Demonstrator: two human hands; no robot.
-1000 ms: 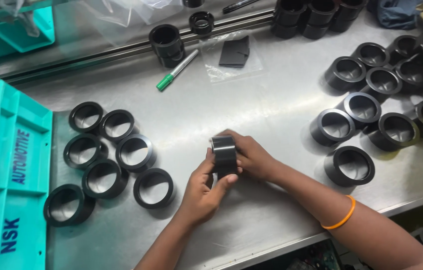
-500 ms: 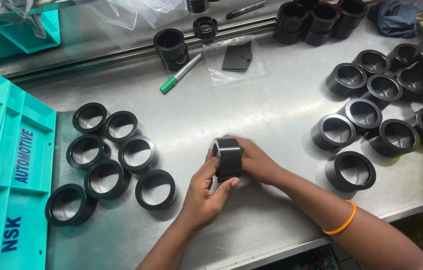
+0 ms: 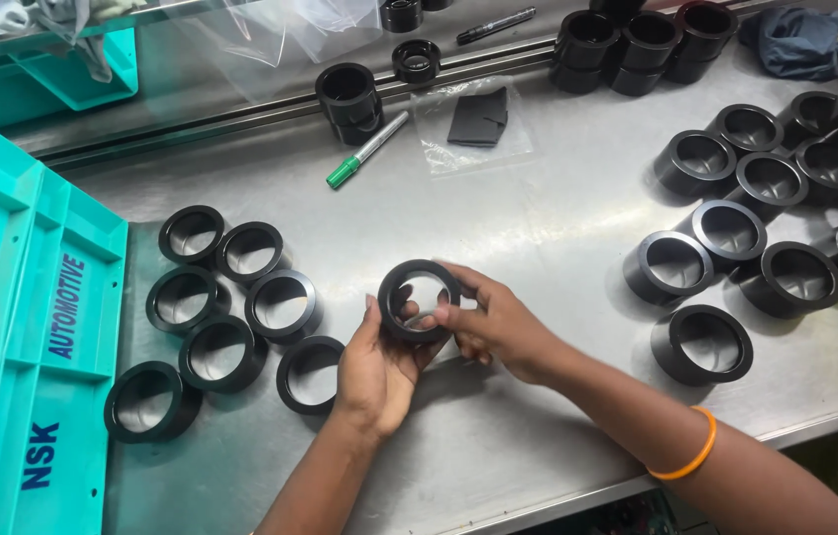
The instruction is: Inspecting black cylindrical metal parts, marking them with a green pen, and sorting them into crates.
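Black ring (image 3: 420, 300) held between both hands above steel table (image 3: 538, 228), opening turned to the camera, left hand (image 3: 379, 367) cupped beneath its rim, right hand (image 3: 498, 322) pinched on its right edge, seven rings (image 3: 230, 317) laid at left, near teal crate (image 3: 12, 317)

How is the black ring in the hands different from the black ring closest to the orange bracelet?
The held ring is lifted off the table, gripped by the left hand and right hand; the ring near the bracelet lies flat on the steel table, untouched. The held ring is tilted so its opening faces the camera; the other's opening faces up. Both are black, round and hollow, and look like the same kind of part.
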